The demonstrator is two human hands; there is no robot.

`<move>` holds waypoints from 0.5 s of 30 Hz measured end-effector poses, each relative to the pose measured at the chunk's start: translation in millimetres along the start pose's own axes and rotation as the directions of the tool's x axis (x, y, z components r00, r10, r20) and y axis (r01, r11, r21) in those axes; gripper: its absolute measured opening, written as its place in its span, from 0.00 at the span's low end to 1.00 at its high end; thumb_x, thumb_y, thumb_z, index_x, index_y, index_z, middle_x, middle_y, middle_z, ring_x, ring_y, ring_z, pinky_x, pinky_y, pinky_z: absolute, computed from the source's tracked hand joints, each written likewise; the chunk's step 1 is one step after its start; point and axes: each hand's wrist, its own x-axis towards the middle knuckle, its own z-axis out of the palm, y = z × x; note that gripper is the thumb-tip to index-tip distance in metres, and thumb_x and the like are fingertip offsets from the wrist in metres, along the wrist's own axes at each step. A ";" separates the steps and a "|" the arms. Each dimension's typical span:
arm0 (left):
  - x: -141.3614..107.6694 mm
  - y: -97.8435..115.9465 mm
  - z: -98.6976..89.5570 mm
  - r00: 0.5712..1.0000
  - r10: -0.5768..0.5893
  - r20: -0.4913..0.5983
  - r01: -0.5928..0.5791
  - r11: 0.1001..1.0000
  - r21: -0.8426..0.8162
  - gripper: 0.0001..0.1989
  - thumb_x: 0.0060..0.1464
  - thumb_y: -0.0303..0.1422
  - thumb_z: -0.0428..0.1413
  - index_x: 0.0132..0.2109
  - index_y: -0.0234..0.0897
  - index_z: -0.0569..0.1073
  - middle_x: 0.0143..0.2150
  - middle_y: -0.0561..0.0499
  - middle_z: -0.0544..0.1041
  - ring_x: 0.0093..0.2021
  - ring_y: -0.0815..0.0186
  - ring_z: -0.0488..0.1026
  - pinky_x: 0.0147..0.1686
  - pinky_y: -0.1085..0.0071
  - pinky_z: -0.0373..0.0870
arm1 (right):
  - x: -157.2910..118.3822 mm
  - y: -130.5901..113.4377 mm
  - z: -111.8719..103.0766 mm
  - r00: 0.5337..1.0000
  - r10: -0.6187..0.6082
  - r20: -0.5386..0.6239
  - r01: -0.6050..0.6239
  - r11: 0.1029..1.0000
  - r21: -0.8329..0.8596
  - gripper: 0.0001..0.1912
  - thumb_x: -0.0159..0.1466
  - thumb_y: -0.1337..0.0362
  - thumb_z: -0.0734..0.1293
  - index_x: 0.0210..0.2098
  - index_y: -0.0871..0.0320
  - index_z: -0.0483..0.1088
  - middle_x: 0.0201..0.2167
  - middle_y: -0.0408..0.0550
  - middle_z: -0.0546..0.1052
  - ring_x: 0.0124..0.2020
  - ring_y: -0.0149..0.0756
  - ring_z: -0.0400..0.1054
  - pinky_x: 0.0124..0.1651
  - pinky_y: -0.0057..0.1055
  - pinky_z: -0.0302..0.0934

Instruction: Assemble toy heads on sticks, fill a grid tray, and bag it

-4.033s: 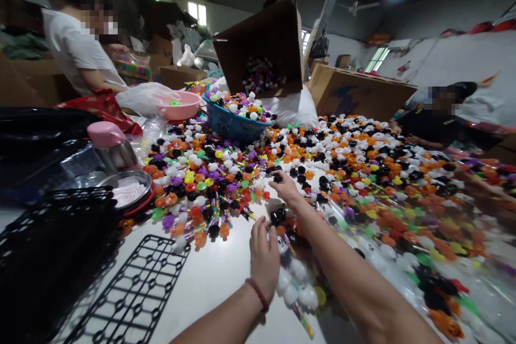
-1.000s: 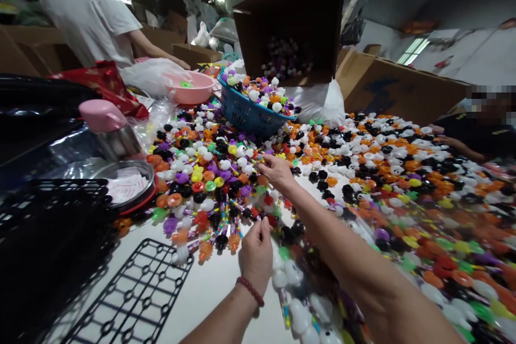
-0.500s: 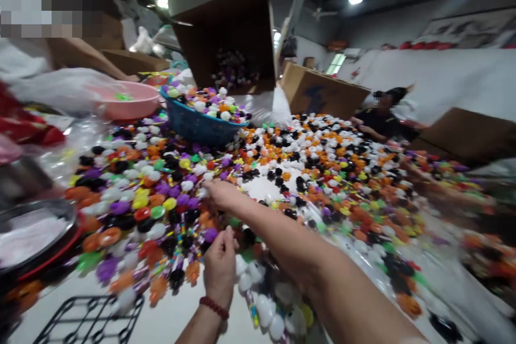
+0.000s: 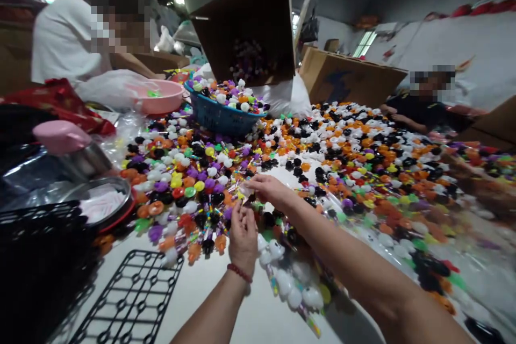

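My left hand (image 4: 244,234), with a dark red bead bracelet (image 4: 239,273) at its wrist, is low over the front of the pile, its fingers curled and pressed together. Just beyond it my right hand (image 4: 269,191) reaches in from the right, thumb and fingers pinched. A small pale and yellow piece (image 4: 241,193) shows between the two sets of fingertips; its kind is too small to tell. Around both hands lie loose candy-filled tubes (image 4: 207,215) with coloured toppers. White ghost-like toppers (image 4: 284,282) rest under my right forearm.
A black plastic grid rack (image 4: 129,301) lies at front left, beside a metal dish (image 4: 121,188) holding paper slips. Behind are a blue basin (image 4: 221,115) full of toppers, a pink basin (image 4: 171,97) and a tipped cardboard box (image 4: 242,16). Co-workers sit left and right.
The view has swung left, showing more of the rack and dish. My right hand has drawn back close to my left fingertips, and a pale and yellow piece now shows between them.
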 end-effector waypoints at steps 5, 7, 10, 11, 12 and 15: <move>-3.5 -1.6 -1.0 0.977 0.214 0.011 -0.214 0.970 0.116 0.23 0.62 0.42 0.53 0.61 0.41 0.65 0.59 0.42 0.70 0.61 0.58 0.67 0.62 0.58 0.62 | -45.6 25.3 10.5 1.000 0.003 0.020 -0.004 0.997 0.075 0.26 0.52 0.41 0.71 0.25 0.56 0.63 0.16 0.35 0.62 0.16 0.25 0.52 0.20 0.25 0.46; -3.8 -1.8 -0.6 0.977 0.208 0.045 -0.211 0.973 0.089 0.20 0.62 0.41 0.54 0.58 0.41 0.68 0.57 0.43 0.71 0.60 0.58 0.68 0.61 0.58 0.63 | -57.7 30.9 14.1 0.996 -0.011 -0.088 0.018 0.997 0.075 0.25 0.54 0.41 0.70 0.25 0.56 0.63 0.17 0.35 0.63 0.18 0.26 0.54 0.22 0.25 0.48; -1.6 0.8 0.6 0.996 0.052 0.074 -0.046 0.996 -0.074 0.19 0.58 0.42 0.58 0.53 0.40 0.68 0.49 0.46 0.75 0.45 0.63 0.75 0.45 0.66 0.73 | -72.4 32.9 10.0 0.933 -0.049 -0.358 0.069 0.997 0.041 0.21 0.60 0.44 0.66 0.27 0.57 0.67 0.21 0.38 0.65 0.23 0.29 0.58 0.26 0.26 0.53; -0.7 2.6 0.8 0.997 -0.014 0.079 0.025 0.990 -0.140 0.19 0.56 0.43 0.60 0.51 0.40 0.67 0.45 0.47 0.76 0.40 0.66 0.76 0.41 0.69 0.73 | -77.3 32.7 6.9 0.899 -0.082 -0.430 0.102 0.994 0.024 0.20 0.62 0.45 0.64 0.28 0.57 0.68 0.23 0.40 0.68 0.26 0.31 0.60 0.29 0.27 0.55; 0.0 4.7 0.8 0.993 -0.073 0.091 0.090 0.976 -0.200 0.20 0.55 0.43 0.61 0.50 0.40 0.66 0.41 0.49 0.76 0.36 0.68 0.76 0.37 0.71 0.73 | -82.5 32.6 3.7 0.869 -0.116 -0.480 0.139 0.990 0.011 0.20 0.63 0.46 0.63 0.29 0.57 0.69 0.27 0.42 0.70 0.30 0.33 0.62 0.33 0.27 0.57; -0.2 12.6 -0.3 0.976 -0.177 0.126 0.203 0.947 -0.247 0.21 0.54 0.45 0.61 0.49 0.39 0.66 0.32 0.54 0.75 0.28 0.71 0.73 0.31 0.74 0.70 | -100.3 32.7 -1.7 0.845 -0.170 -0.507 0.207 0.978 0.017 0.19 0.64 0.45 0.63 0.32 0.56 0.70 0.31 0.43 0.72 0.34 0.34 0.65 0.37 0.28 0.60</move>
